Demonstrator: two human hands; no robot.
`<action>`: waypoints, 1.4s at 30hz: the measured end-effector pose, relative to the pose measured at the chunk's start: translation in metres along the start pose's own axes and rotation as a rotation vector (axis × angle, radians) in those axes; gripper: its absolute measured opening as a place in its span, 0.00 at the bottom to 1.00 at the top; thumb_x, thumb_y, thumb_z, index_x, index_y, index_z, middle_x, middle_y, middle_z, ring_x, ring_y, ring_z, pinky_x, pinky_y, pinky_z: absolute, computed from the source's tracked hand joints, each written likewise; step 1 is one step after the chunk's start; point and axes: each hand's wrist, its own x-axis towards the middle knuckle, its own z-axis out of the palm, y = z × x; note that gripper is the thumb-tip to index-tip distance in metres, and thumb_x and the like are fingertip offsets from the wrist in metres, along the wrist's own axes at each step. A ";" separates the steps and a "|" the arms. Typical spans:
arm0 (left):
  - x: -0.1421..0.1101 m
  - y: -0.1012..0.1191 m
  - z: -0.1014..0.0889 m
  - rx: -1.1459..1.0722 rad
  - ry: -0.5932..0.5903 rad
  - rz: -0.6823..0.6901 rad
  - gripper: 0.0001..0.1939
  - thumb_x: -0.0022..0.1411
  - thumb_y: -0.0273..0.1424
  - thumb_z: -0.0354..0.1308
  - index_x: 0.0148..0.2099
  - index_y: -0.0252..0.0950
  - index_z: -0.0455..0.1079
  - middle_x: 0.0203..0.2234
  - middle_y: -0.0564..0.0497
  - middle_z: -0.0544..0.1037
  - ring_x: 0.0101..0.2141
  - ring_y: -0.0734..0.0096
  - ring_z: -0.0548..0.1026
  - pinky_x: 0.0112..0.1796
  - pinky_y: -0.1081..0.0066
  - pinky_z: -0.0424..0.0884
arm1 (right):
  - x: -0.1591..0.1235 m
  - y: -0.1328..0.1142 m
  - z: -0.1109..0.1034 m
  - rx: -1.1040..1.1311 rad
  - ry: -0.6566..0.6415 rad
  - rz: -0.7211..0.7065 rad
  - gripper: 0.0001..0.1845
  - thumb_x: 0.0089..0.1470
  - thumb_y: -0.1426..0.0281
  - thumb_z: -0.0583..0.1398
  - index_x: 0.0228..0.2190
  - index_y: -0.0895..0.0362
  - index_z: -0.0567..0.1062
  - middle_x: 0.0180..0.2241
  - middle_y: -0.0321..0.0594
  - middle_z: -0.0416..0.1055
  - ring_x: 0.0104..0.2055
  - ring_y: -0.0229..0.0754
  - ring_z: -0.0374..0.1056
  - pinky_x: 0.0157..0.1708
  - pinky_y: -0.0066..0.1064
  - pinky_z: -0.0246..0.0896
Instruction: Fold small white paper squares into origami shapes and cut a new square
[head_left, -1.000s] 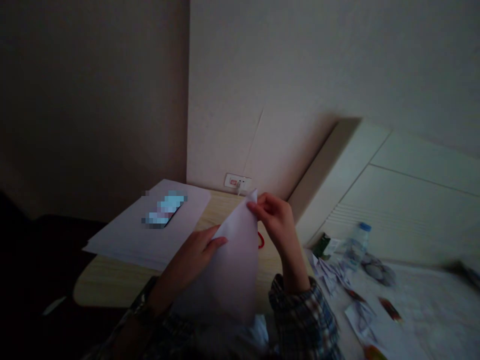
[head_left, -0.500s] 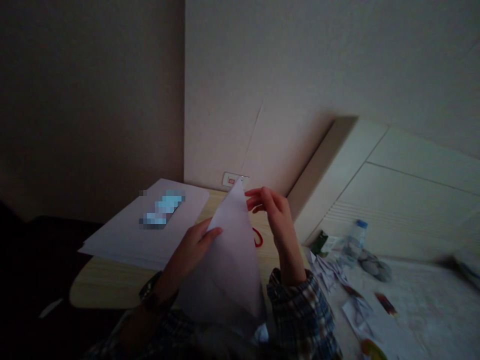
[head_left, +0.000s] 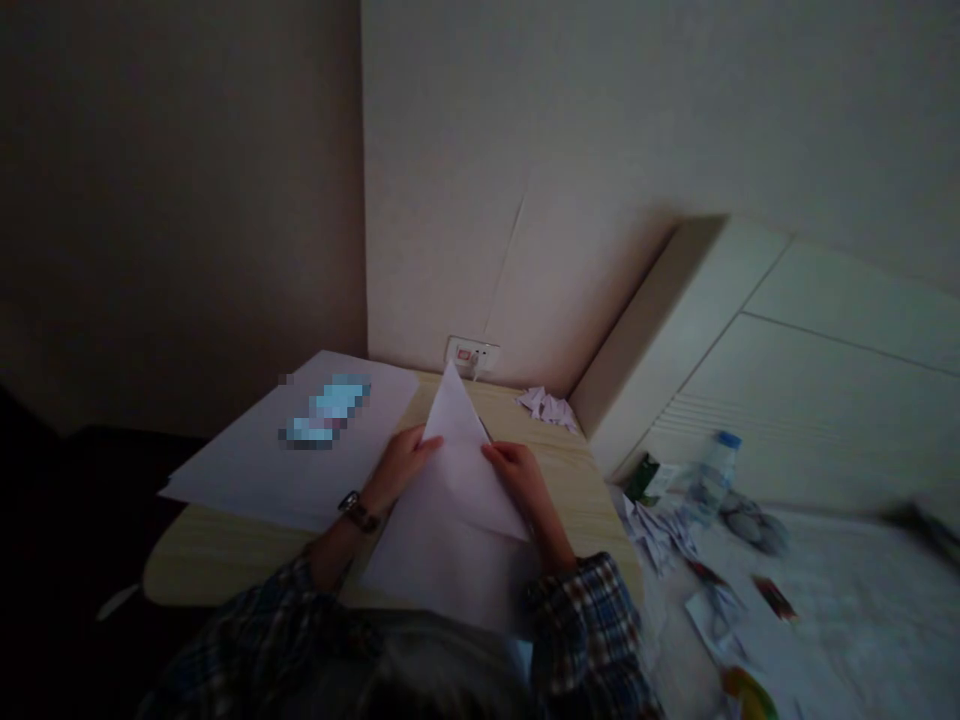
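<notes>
A white sheet of paper (head_left: 457, 490) with its top folded to a point is held up over the front of the small wooden table (head_left: 217, 560). My left hand (head_left: 405, 462) grips its left edge, thumb on the front face and fingers behind. On the opposite edge my right hand (head_left: 521, 480) pinches the sheet with the thumb in front, its other fingers partly hidden. The pointed tip rises between the hands, close under the wall socket in view. A larger fold runs down the sheet's right side.
Left on the table, a stack of white paper (head_left: 247, 480) bears a phone (head_left: 330, 408) with a blurred screen. Crumpled folded paper (head_left: 546, 408) lies at the back right. A wall socket (head_left: 472, 353) holds a plug. Beyond stand a bottle (head_left: 716, 475) and scattered paper scraps (head_left: 660, 530).
My right hand left the paper's tip, opened, then moved down and took hold of the right edge. The tip has shifted left. The folded paper at the back has come into view.
</notes>
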 end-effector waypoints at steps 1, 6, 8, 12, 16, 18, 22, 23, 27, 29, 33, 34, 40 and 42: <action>0.002 -0.002 -0.001 0.041 0.014 -0.008 0.15 0.67 0.37 0.58 0.52 0.33 0.71 0.47 0.46 0.77 0.44 0.59 0.77 0.44 0.56 0.76 | 0.002 0.002 0.002 -0.017 0.006 -0.001 0.17 0.62 0.62 0.60 0.49 0.59 0.73 0.48 0.42 0.73 0.45 0.47 0.73 0.43 0.42 0.72; 0.004 -0.010 -0.008 0.231 0.081 -0.038 0.17 0.67 0.36 0.59 0.55 0.34 0.70 0.50 0.45 0.75 0.46 0.58 0.76 0.45 0.54 0.75 | 0.003 0.017 0.008 -0.095 0.029 -0.046 0.17 0.63 0.63 0.60 0.50 0.57 0.72 0.50 0.45 0.72 0.47 0.46 0.72 0.46 0.44 0.71; 0.004 -0.012 -0.008 0.289 0.095 -0.041 0.17 0.67 0.36 0.58 0.55 0.34 0.69 0.50 0.44 0.75 0.46 0.59 0.76 0.45 0.54 0.75 | 0.004 0.024 0.002 -0.123 0.031 -0.066 0.17 0.63 0.63 0.60 0.50 0.58 0.72 0.50 0.45 0.72 0.47 0.46 0.72 0.45 0.44 0.72; 0.002 -0.016 -0.006 0.380 0.116 -0.029 0.17 0.67 0.36 0.58 0.55 0.35 0.69 0.50 0.44 0.75 0.46 0.59 0.76 0.45 0.55 0.76 | 0.015 0.036 -0.019 -0.184 0.032 -0.125 0.17 0.63 0.63 0.60 0.51 0.58 0.72 0.50 0.45 0.72 0.47 0.46 0.72 0.45 0.44 0.72; 0.001 -0.020 -0.001 0.454 0.149 -0.025 0.17 0.68 0.35 0.58 0.55 0.35 0.69 0.50 0.44 0.75 0.46 0.60 0.77 0.45 0.55 0.76 | 0.018 0.038 -0.034 -0.244 0.035 -0.208 0.17 0.63 0.64 0.60 0.50 0.58 0.72 0.50 0.45 0.72 0.47 0.46 0.72 0.46 0.44 0.71; 0.003 -0.022 0.002 0.478 0.169 -0.020 0.17 0.68 0.35 0.58 0.56 0.35 0.69 0.50 0.44 0.75 0.45 0.60 0.77 0.44 0.55 0.76 | 0.011 0.034 -0.033 -0.269 0.023 -0.254 0.16 0.63 0.63 0.60 0.50 0.57 0.73 0.50 0.45 0.72 0.48 0.46 0.72 0.47 0.45 0.70; 0.005 -0.025 0.007 0.528 0.214 0.028 0.17 0.68 0.35 0.58 0.56 0.35 0.68 0.49 0.44 0.76 0.43 0.62 0.78 0.42 0.57 0.77 | -0.012 0.024 -0.012 -0.318 -0.067 -0.354 0.21 0.69 0.62 0.49 0.56 0.56 0.71 0.57 0.49 0.71 0.59 0.47 0.68 0.60 0.48 0.61; 0.004 -0.026 0.008 0.552 0.228 0.052 0.17 0.68 0.35 0.58 0.56 0.35 0.68 0.49 0.45 0.75 0.44 0.61 0.77 0.43 0.57 0.77 | -0.017 0.022 -0.004 -0.340 -0.098 -0.374 0.24 0.69 0.61 0.47 0.59 0.56 0.68 0.61 0.50 0.68 0.63 0.47 0.63 0.63 0.47 0.58; -0.004 -0.023 0.013 0.691 0.281 0.179 0.23 0.68 0.28 0.56 0.63 0.30 0.62 0.58 0.35 0.70 0.57 0.49 0.69 0.54 0.47 0.69 | -0.031 0.022 0.023 -0.461 -0.209 -0.422 0.31 0.65 0.60 0.52 0.64 0.63 0.61 0.67 0.56 0.55 0.70 0.53 0.51 0.67 0.51 0.49; -0.007 -0.021 0.015 0.764 0.261 0.256 0.26 0.67 0.23 0.51 0.66 0.26 0.58 0.64 0.31 0.62 0.65 0.44 0.58 0.60 0.44 0.59 | -0.034 0.023 0.031 -0.521 -0.224 -0.422 0.33 0.65 0.62 0.52 0.65 0.67 0.57 0.68 0.59 0.50 0.71 0.55 0.46 0.67 0.54 0.46; -0.004 -0.026 0.015 0.874 0.118 0.409 0.27 0.65 0.16 0.45 0.65 0.29 0.62 0.68 0.40 0.60 0.69 0.57 0.51 0.67 0.53 0.47 | -0.036 0.024 0.033 -0.609 -0.225 -0.415 0.34 0.66 0.64 0.51 0.67 0.68 0.53 0.69 0.60 0.46 0.72 0.55 0.42 0.68 0.54 0.42; -0.001 -0.028 0.014 0.893 0.095 0.429 0.26 0.65 0.16 0.46 0.64 0.28 0.63 0.67 0.40 0.61 0.68 0.58 0.53 0.67 0.55 0.48 | -0.037 0.023 0.033 -0.625 -0.225 -0.415 0.34 0.66 0.64 0.51 0.67 0.68 0.53 0.69 0.60 0.46 0.72 0.54 0.42 0.68 0.53 0.42; 0.005 -0.039 0.010 0.961 0.133 0.444 0.22 0.67 0.35 0.59 0.61 0.36 0.66 0.63 0.41 0.66 0.61 0.49 0.65 0.58 0.42 0.62 | -0.038 0.023 0.033 -0.694 -0.215 -0.431 0.32 0.66 0.64 0.51 0.67 0.62 0.55 0.70 0.58 0.43 0.73 0.55 0.39 0.67 0.54 0.44; 0.004 -0.038 0.010 0.972 0.144 0.451 0.22 0.67 0.35 0.59 0.61 0.36 0.66 0.62 0.41 0.66 0.60 0.49 0.67 0.57 0.42 0.63 | -0.039 0.023 0.034 -0.709 -0.202 -0.439 0.32 0.66 0.64 0.52 0.67 0.60 0.55 0.70 0.58 0.42 0.73 0.55 0.38 0.67 0.56 0.44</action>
